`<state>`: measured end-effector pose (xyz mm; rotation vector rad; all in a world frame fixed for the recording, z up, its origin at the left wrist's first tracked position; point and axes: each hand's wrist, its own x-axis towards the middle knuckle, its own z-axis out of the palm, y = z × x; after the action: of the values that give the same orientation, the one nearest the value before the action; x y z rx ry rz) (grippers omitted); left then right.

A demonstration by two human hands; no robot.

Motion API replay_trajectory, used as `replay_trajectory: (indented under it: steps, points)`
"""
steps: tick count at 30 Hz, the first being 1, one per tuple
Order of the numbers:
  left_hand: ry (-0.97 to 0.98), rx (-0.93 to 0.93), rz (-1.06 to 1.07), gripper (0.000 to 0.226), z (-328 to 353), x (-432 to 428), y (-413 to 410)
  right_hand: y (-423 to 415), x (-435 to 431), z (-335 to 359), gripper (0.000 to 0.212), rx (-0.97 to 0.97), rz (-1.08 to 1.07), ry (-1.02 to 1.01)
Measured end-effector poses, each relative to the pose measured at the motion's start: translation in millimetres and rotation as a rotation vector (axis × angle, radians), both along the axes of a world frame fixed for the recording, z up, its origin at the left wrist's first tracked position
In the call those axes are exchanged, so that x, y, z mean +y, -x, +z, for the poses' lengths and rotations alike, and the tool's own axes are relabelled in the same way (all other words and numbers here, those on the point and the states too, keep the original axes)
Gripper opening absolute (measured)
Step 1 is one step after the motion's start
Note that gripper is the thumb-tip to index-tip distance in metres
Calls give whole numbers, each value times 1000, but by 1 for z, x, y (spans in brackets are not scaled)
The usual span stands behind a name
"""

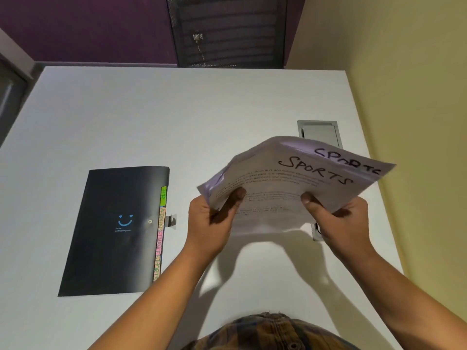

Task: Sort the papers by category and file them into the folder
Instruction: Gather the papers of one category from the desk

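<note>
Papers [290, 183] in both hands, partly covering cable hatch [319, 132]; folder [113, 231] left.

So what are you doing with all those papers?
A person holds a stack of white papers marked SPORTS with both hands, left hand and right hand, lifted above the white table. A closed black folder with coloured tabs lies to the left, nothing filed from this stack yet.

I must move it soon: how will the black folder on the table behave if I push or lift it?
The black folder lies flat and thin, so it would probably slide easily on the smooth white table. It looks light. Lifted by one edge, it may sag, and its coloured tabs could bend.
</note>
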<state>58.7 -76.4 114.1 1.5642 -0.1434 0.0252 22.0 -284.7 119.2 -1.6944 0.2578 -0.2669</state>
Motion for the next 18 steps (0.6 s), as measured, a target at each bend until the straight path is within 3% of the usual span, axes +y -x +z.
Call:
replay_trajectory:
  steps: [3, 9, 13, 18]
  points:
    - [-16, -84, -25, 33, 5, -1, -3, -1, 1, 1, 42, -16, 0, 18]
    - [-220, -27, -26, 26, -24, 6, -9, -5, -4, -20, 45, 63, 69, 102]
    - [-261, -26, -48, 11, -46, 11, -12, -9, -7, -40, 26, 120, 123, 96]
    - [-239, 61, 34, 29, -48, 11, -15, -14, -12, -47, 23, 106, 160, 99]
